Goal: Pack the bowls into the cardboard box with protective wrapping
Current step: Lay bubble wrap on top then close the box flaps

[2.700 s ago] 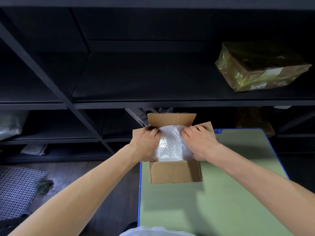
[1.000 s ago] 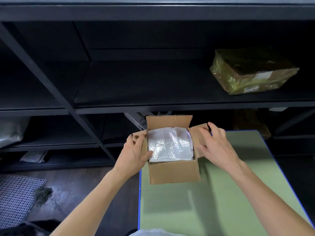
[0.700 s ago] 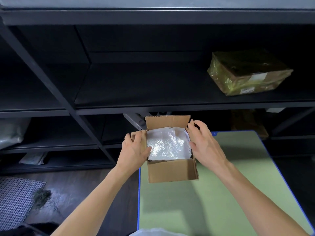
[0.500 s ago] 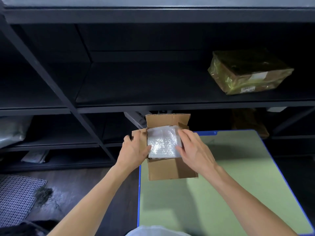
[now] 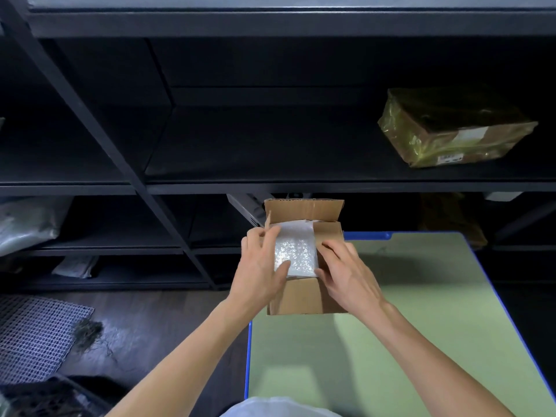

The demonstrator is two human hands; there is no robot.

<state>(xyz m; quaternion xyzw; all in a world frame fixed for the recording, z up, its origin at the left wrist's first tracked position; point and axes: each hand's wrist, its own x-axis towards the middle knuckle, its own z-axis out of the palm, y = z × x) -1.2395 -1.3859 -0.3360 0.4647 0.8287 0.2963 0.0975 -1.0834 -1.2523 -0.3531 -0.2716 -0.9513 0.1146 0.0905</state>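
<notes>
On green table (image 5: 391, 326), brown cardboard box (image 5: 301, 296), bubble wrap (image 5: 296, 251) inside, left grip (image 5: 258, 266) round flap (image 5: 267, 219), right grip (image 5: 346, 272) flat.

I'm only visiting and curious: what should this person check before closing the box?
1. The wrap covers the contents: ok, it fills the opening.
2. The bowls are inside: cannot tell, nothing shows beneath the wrap.
3. The right flap is folded in: ok, the right hand holds it over the wrap.
4. The left flap is folded in: not ok, it stands upright at the left hand.
5. The far flap is folded in: not ok, it stands upright.
6. The box is on the table: ok, at its far left corner.
</notes>
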